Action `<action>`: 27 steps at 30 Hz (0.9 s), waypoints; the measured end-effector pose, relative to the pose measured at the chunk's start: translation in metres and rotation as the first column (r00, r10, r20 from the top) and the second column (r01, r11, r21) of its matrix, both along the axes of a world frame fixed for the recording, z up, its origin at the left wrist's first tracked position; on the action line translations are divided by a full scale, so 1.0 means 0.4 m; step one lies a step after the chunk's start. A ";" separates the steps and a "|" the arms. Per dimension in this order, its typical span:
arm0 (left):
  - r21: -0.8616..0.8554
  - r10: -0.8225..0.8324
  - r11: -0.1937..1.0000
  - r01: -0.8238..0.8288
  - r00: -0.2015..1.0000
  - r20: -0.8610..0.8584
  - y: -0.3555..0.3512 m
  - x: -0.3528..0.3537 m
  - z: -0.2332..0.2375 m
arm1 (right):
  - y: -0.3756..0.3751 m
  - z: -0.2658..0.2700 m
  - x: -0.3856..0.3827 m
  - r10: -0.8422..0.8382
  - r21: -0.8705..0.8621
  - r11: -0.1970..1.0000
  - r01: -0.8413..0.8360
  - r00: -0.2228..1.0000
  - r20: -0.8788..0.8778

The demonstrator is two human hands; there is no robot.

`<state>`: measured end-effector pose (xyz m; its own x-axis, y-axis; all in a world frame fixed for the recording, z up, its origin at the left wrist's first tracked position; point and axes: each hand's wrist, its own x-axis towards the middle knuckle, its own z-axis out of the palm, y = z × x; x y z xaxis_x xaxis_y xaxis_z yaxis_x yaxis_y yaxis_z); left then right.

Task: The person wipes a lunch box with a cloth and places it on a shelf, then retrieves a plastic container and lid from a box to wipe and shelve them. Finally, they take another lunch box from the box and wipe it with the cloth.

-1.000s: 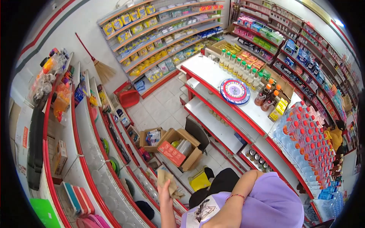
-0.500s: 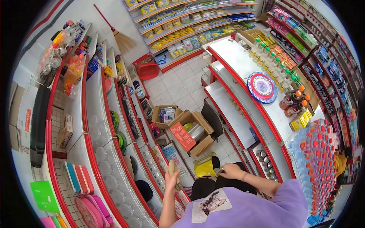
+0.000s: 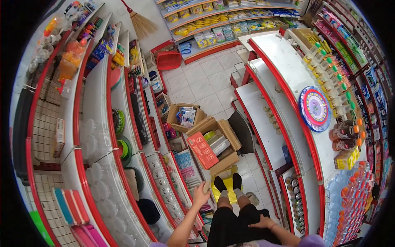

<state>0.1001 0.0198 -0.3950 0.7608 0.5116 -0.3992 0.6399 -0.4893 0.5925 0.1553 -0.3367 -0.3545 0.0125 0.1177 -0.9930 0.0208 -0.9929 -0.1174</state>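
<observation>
My left hand is closed around a small beige, flat-looking piece beside the left shelving; whether it is cloth or something stiffer I cannot make out. My right hand rests on my black shorts at the thigh, fingers spread, holding nothing. Both feet, in dark socks, are on a yellow surface. A slipper lies on the floor at its right. Just ahead stands an open cardboard box with a red box leaning in it.
Left shelves hold clear plastic tubs and green rolls. On the right, a white counter carries a round patterned plate and several bottles. Another carton, a dark chair and a red bin stand along the aisle.
My right hand has moved from near my raised lower leg to my thigh. Both feet now show on the yellow surface. My left hand, still holding the beige piece, appears further forward.
</observation>
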 end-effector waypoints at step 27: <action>0.268 -0.285 0.781 0.563 0.705 -0.649 0.358 0.709 -1.084 | 0.279 -0.131 -0.108 -0.027 -0.371 0.929 0.013 0.999 -0.032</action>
